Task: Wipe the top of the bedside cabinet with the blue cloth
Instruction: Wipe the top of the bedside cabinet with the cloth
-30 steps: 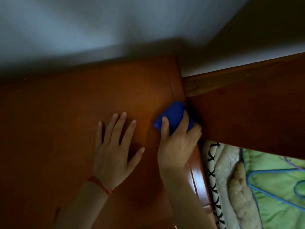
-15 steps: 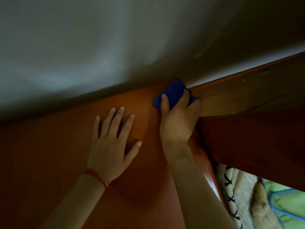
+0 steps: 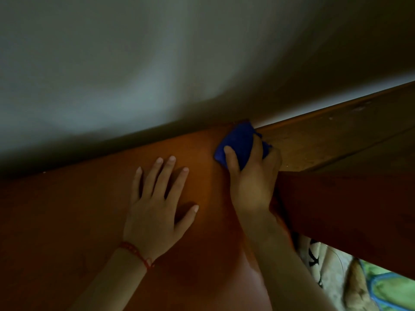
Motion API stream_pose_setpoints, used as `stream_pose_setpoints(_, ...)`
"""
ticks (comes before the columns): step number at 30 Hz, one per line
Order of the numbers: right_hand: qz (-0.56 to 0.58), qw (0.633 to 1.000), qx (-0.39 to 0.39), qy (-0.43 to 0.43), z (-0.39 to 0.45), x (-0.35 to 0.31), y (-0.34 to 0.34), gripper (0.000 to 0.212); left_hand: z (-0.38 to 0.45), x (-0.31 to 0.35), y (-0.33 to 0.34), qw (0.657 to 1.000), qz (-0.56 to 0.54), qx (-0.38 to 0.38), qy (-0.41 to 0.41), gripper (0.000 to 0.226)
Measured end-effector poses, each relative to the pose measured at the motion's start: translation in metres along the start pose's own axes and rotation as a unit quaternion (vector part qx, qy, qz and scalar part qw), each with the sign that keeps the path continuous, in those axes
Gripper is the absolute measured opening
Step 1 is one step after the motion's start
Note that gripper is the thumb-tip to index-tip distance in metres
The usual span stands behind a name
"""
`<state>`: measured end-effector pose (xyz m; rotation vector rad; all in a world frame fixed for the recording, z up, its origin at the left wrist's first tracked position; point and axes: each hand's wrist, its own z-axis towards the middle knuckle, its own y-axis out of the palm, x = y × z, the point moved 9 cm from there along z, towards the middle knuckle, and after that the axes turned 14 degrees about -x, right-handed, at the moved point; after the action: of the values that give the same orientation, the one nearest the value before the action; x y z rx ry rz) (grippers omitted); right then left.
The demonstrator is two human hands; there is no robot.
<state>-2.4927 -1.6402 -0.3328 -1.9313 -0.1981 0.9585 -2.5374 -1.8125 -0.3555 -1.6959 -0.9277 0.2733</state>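
The bedside cabinet's reddish-brown wooden top (image 3: 78, 209) fills the lower left of the view. My right hand (image 3: 251, 182) presses the folded blue cloth (image 3: 238, 142) onto the top's far right corner, where it meets the wall and the headboard. My fingers cover the near half of the cloth. My left hand (image 3: 157, 203) lies flat on the top with fingers spread, a little left of the right hand, holding nothing. A red string bracelet circles the left wrist.
A pale wall (image 3: 157, 63) rises directly behind the cabinet. A dark wooden headboard (image 3: 348, 176) stands against the cabinet's right side. Below it at the lower right lie bedding with a black-and-white pattern (image 3: 314, 261) and a green fabric (image 3: 390, 286).
My right hand slid the blue cloth along the right edge away from me to the back corner by the wall. The left hand stayed flat. The view tilted up toward the wall.
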Motion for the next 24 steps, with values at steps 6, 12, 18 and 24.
stream_pose_setpoints(6,0.013,1.000,0.001,-0.023,0.021,-0.015,0.003,0.063,0.000,-0.001,0.001,1.000,0.005,0.000,-0.006,0.066)
stream_pose_setpoints(12,-0.064,0.993,-0.039,-0.095,0.014,-0.020,0.006,0.061,-0.010,-0.005,-0.003,1.000,-0.003,0.004,-0.019,0.066)
stream_pose_setpoints(18,-0.066,0.992,-0.007,-0.104,-0.010,-0.051,0.028,0.058,-0.040,-0.024,0.008,0.999,0.004,-0.021,-0.044,0.068)
stream_pose_setpoints(24,-0.042,0.996,0.010,-0.072,-0.003,-0.022,0.011,0.059,-0.040,-0.025,0.007,0.999,0.001,-0.002,-0.035,0.065)
